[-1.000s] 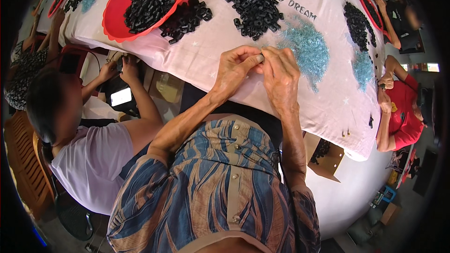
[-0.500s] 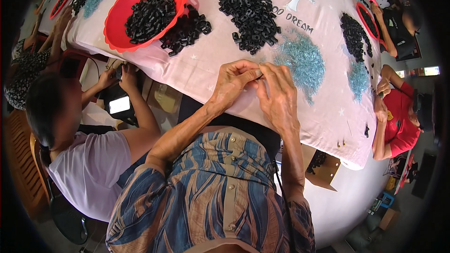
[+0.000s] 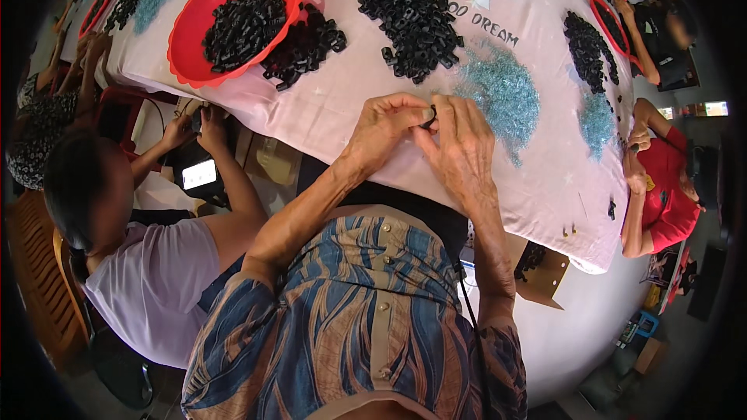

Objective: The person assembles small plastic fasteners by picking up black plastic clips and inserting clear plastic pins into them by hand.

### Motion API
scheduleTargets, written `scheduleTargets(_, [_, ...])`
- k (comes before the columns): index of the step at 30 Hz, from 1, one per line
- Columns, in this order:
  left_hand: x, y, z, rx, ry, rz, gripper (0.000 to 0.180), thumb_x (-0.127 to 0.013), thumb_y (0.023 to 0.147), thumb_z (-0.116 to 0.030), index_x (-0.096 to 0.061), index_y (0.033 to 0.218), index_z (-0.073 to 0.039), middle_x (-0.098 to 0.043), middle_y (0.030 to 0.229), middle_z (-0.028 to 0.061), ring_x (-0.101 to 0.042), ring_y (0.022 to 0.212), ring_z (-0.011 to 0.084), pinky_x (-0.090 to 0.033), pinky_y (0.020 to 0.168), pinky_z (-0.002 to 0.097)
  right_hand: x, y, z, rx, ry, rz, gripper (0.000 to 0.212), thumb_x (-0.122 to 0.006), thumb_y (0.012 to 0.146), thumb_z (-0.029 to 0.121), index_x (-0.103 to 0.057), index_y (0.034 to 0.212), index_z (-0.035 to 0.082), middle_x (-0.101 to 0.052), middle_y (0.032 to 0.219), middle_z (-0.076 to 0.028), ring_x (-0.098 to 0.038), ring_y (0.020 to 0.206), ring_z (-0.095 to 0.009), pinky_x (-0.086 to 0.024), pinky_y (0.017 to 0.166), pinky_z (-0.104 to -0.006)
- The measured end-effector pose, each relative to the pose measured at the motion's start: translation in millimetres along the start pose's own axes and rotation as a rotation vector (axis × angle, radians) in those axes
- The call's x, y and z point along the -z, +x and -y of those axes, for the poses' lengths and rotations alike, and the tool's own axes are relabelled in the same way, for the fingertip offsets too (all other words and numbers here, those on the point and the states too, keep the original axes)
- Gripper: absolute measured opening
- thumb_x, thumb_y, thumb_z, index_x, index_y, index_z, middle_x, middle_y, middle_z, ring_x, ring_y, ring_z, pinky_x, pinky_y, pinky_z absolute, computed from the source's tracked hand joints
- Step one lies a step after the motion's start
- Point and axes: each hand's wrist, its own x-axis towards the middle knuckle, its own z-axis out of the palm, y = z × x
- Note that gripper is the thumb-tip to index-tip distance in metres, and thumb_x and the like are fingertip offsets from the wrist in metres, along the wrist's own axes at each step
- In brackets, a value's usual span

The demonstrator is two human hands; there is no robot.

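Above the table's near edge, my left hand (image 3: 383,134) pinches a small black plastic part (image 3: 429,116) between thumb and forefinger. My right hand (image 3: 461,146) meets it from the other side, its fingers closed at the same part; anything finer between the fingertips is too small to make out. Just beyond my hands lies a heap of similar black parts (image 3: 408,23). A spread of tiny clear-blue pieces (image 3: 502,101) is close to my right hand. Farther left, a red plastic basin (image 3: 183,43) holds more black parts, with a loose pile (image 3: 307,48) beside it.
A pink printed cloth (image 3: 342,120) covers the table. At left a person in a pale shirt (image 3: 148,288) sits close by; a person in red (image 3: 671,190) works at the right edge. An open cardboard box (image 3: 550,276) stands below the table by my right forearm.
My left hand has turned slightly, and the black part shows more plainly between the fingertips. Both hands stay together in nearly the same place. The view has shifted a little.
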Motion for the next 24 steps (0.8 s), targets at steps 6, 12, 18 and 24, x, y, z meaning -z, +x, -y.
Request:
scheduleTargets(6, [5, 4, 0, 0.050, -0.071, 0.020, 0.014, -0.060, 0.091, -0.006, -0.066, 0.099, 0.004, -0.069, 0.092, 0.0090, -0.064, 0.084, 0.0139, -0.051, 0.081, 0.0265, -1, 7, -7, 0.057, 0.024, 0.003, 0.032, -0.075, 0.072, 0.013, -0.057, 0.095, 0.000, -0.053, 0.080, -0.009, -0.058, 0.071, -0.024, -0.050, 0.056, -0.0345])
scheduleTargets(12, [9, 7, 1, 0.070, -0.038, 0.019, 0.014, -0.060, 0.091, -0.006, -0.066, 0.099, 0.004, -0.069, 0.092, 0.0091, -0.064, 0.084, 0.0141, -0.051, 0.081, 0.0260, -11, 4, -13, 0.068, 0.052, 0.011, 0.028, -0.073, 0.072, 0.011, -0.057, 0.092, 0.000, -0.053, 0.079, -0.009, -0.060, 0.069, -0.024, -0.050, 0.054, -0.0360])
scheduleTargets(18, [-1, 4, -4, 0.063, 0.059, -0.035, 0.014, -0.059, 0.093, -0.007, -0.066, 0.099, 0.004, -0.068, 0.093, 0.0091, -0.064, 0.085, 0.0144, -0.052, 0.081, 0.0263, -20, -2, -21, 0.023, 0.120, -0.027, 0.027, -0.071, 0.072, 0.011, -0.057, 0.092, 0.000, -0.054, 0.081, -0.010, -0.061, 0.066, -0.025, -0.051, 0.053, -0.0365])
scheduleTargets(24, [3, 1, -2, 0.087, 0.067, 0.014, 0.018, -0.060, 0.092, -0.011, -0.068, 0.100, 0.003, -0.069, 0.092, 0.0065, -0.062, 0.082, 0.0093, -0.049, 0.076, 0.0201, -20, -5, -24, 0.026, 0.102, -0.009, 0.028, -0.070, 0.071, 0.012, -0.057, 0.093, 0.000, -0.055, 0.081, -0.011, -0.062, 0.068, -0.025, -0.051, 0.054, -0.0366])
